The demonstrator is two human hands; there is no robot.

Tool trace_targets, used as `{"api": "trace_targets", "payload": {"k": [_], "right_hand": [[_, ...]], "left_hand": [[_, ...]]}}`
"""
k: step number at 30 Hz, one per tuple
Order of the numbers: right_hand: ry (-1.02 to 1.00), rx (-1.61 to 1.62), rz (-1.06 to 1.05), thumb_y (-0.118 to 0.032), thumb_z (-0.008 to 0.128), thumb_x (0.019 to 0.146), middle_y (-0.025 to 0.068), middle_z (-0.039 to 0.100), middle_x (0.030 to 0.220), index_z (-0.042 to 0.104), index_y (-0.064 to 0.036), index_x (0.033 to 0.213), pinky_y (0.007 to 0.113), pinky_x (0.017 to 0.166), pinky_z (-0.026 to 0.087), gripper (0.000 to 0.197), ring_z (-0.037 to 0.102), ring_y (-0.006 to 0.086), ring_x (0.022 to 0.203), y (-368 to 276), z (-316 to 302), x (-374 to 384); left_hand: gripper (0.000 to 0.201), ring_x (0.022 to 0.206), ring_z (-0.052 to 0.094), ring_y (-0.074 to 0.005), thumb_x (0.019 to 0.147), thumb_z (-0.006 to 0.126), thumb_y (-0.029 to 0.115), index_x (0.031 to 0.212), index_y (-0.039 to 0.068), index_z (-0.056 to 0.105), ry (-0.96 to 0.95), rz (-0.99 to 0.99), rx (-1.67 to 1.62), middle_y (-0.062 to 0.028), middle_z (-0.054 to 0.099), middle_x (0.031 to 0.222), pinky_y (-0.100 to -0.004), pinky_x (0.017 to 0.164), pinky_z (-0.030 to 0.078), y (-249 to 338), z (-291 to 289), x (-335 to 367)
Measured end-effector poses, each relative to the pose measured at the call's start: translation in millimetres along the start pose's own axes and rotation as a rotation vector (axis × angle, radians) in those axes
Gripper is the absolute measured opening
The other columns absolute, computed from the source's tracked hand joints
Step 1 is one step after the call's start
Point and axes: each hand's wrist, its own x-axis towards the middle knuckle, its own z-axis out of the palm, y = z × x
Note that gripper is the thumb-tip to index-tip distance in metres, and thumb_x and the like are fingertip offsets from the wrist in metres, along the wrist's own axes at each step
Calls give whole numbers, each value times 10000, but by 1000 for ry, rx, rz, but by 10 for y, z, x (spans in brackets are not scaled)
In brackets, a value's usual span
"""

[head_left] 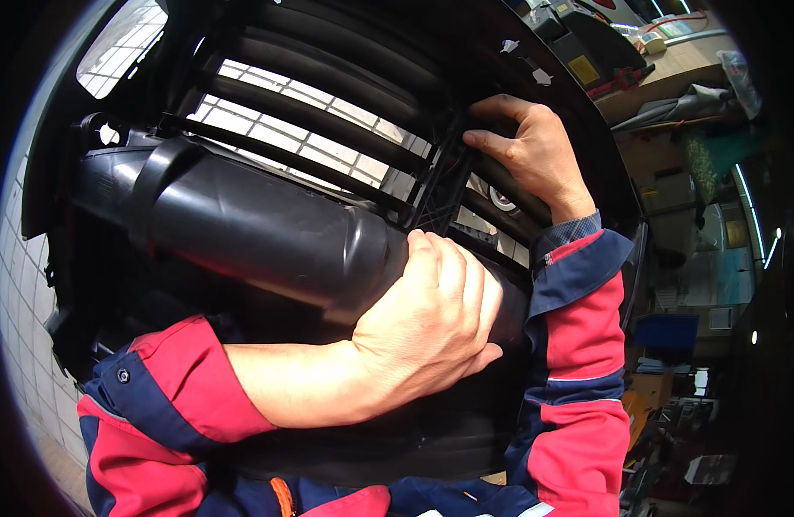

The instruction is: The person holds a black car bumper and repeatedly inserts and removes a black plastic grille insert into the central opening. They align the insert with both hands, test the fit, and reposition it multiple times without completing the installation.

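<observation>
A large black plastic car bumper point(268, 233) with a slatted grille point(319, 116) fills the middle, its rounded bar sloping down to the right. My left forearm crosses from the lower left, and my left hand point(440, 314) is closed over this bar, fingers side by side and bent over its upper edge. Higher up on the right, my right hand point(535, 151) is at the upright rib point(440, 177) of the grille. Its thumb and forefinger are bent against the black plastic there; the other fingers are mostly hidden.
Through the gaps between the slats shows a light tiled floor point(250, 116), which also runs along the left rim. A dark machine point(578, 47) stands at the upper right. Shelving and assorted workshop items, with a blue bin point(664, 330), lie farther right in shadow.
</observation>
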Motion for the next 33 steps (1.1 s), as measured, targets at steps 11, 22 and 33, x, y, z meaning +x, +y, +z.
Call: {"api": "trace_targets", "payload": {"k": [11,22,33], "right_hand": [[199,-158,-103,-333,970,927,131,910,1225,939,-91,1246,393,960,696,401,885,330,1065,131,120,-13],[109,6,-79,-305,993,951,185,899,1236,934,-12,1215,381,1019,677,398,873,332,1115,177,87,-16],[146,-61,-19,-293,990,909,176,896,1181,931,-23,1193,397,964,681,396,873,349,1057,25,133,-73]], "left_hand": [[940,1206,746,-457,989,727,805,1301,-80,758,-13,3,31,-299,771,1238,-594,1120,594,-22,8,20],[920,1189,745,-452,1000,726,793,1293,-79,749,-20,17,0,-298,764,1225,-592,1109,590,-29,-1,52],[918,1177,745,-448,993,735,790,1296,-77,744,-11,21,6,-300,766,1214,-585,1103,586,-31,10,50]]}}
